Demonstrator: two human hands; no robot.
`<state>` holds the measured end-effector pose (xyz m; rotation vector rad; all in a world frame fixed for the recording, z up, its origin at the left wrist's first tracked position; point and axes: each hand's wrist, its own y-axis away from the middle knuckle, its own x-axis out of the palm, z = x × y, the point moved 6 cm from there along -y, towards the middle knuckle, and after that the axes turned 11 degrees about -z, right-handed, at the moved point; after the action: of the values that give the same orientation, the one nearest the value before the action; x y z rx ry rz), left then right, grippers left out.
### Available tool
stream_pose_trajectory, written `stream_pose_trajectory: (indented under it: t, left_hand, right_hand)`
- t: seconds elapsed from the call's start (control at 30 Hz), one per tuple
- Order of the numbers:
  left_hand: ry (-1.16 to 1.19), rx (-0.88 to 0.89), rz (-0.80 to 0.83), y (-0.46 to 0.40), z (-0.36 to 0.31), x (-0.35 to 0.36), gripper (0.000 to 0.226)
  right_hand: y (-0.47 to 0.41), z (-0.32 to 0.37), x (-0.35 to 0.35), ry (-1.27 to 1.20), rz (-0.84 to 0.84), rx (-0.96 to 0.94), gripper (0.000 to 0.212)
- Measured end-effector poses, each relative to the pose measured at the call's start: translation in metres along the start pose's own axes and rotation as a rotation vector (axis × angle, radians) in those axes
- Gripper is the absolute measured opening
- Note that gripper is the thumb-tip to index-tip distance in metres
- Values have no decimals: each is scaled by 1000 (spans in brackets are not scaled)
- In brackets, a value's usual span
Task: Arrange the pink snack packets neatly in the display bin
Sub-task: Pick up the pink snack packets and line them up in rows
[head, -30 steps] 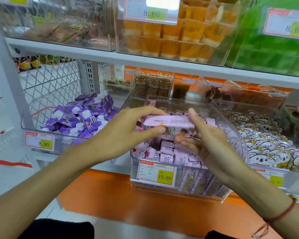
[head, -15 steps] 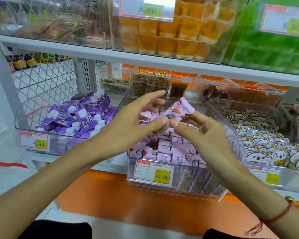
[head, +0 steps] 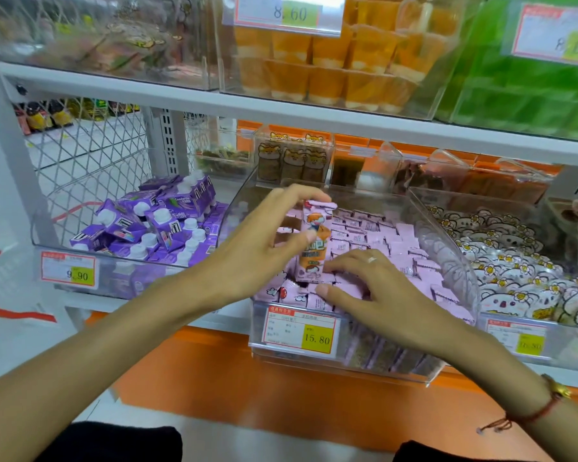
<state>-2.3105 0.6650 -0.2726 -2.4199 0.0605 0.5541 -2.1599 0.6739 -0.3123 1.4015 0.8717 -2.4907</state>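
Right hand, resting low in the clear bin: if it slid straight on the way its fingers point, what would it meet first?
The right hand points left, so its fingertips would likely first meet the upright pink snack packet that the left hand pinches, though depth is unclear.

One head-worn view looks forward and down, close onto the display bin (head: 447, 248) at shelf level.

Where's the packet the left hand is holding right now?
Centre of the head view: the upright pink packet is pinched in the left hand over the clear display bin, just above the right hand.
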Motion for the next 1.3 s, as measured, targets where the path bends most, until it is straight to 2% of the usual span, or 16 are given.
stream_pose_trajectory:
  t: [0.2, 0.33, 0.53, 0.67, 0.77, 0.87, 0.97, 1.13, 1.3]
  left_hand:
    - [-250, -27, 124, 2, 9, -12, 27]
    - [-698, 211, 223, 5, 6, 3, 23]
    - [-872, 166, 393, 3, 12, 14, 26]
    - [-879, 135, 434, 0, 11, 16, 27]
    - [-811, 110, 301, -2, 11, 11, 22]
    - [-806, 189, 176, -10, 8, 8, 27]
    - [-872, 237, 187, -24, 12, 13, 35]
    - [-994, 230, 293, -28, 29, 18, 25]
    - [-781, 152, 249, -30, 26, 10, 12]
  right_hand:
    - [2, 2, 1, 16, -1, -33, 63]
    - [2, 2, 0, 32, -14, -53, 50]
    - [3, 1, 1, 45, -5, -57, 54]
    - [2, 2, 0, 52, -14, -54, 43]
    - [0, -2, -14, -1, -141, -12, 29]
    - [-3, -4, -22, 1, -225, 1, 24]
    - [-3, 0, -13, 15, -134, -37, 31]
    - [1, 2, 9, 165, 100, -114, 53]
    - [0, 3, 7, 196, 124, -130, 55]
